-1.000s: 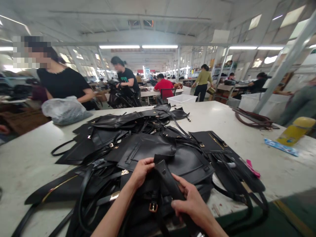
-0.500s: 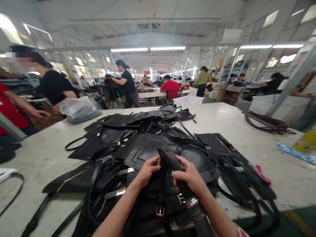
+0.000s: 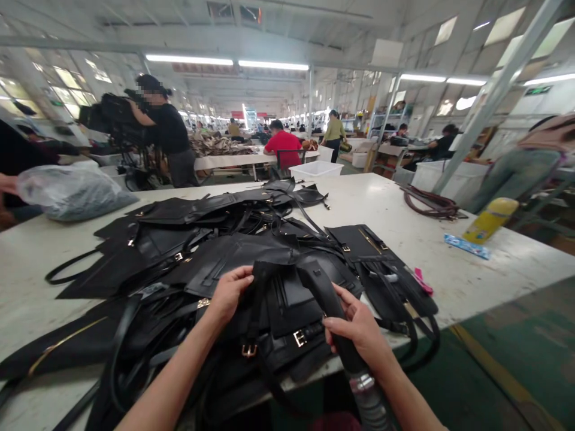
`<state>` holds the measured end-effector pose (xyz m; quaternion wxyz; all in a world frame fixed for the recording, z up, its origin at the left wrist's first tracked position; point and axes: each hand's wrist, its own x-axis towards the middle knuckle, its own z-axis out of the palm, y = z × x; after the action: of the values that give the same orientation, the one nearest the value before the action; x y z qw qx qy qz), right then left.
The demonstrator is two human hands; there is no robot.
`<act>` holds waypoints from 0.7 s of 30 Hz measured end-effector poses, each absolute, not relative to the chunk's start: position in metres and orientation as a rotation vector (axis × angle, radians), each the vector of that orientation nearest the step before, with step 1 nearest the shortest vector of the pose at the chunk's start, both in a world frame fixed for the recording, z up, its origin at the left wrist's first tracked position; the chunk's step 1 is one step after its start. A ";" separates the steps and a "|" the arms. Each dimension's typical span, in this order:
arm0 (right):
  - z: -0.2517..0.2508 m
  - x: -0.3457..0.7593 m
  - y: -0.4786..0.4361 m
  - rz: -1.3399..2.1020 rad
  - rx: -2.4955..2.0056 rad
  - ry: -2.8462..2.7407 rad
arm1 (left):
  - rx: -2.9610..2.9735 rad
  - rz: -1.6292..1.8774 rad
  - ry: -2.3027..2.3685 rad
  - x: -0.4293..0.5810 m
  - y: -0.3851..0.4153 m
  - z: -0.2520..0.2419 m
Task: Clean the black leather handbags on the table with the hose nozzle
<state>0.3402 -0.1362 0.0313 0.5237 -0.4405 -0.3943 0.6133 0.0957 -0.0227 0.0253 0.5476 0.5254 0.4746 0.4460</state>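
Observation:
My right hand is wrapped round a black hose nozzle, with a metal collar and a ribbed hose at its lower end. The flattened tip points up and left, over a black leather bag panel. Between thumb and fingers my left hand pinches the panel's upper left edge, near a strap with a gold buckle. Another gold buckle shows on the panel, below the nozzle. Whether the tip touches the leather, I cannot tell.
A heap of black leather bag pieces covers much of the white table. Around it are a plastic bag, coiled brown straps, a yellow bottle and a pink strip. Several people work beyond.
The view has turned right. My hands have moved apart: the left holds the panel's edge left of the nozzle, and more of the panel shows. The nozzle stays in my right hand.

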 end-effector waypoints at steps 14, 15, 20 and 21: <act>0.015 0.388 -0.183 1.306 -1.247 -0.778 | 2.803 0.364 0.970 0.149 -0.070 -0.014; 0.015 0.389 -0.183 1.321 -1.261 -0.792 | 2.774 0.368 0.978 0.147 -0.072 -0.020; 0.010 0.384 -0.174 1.509 -1.282 -0.953 | 2.759 0.509 1.007 0.130 -0.071 -0.024; 0.009 0.382 -0.170 1.570 -1.268 -0.989 | 2.772 0.546 1.034 0.128 -0.070 -0.024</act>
<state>0.3817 -0.1702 0.0086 0.4321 -0.5089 -0.3969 0.6299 0.1278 -0.0703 -0.0241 0.0667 0.9193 0.3429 0.1809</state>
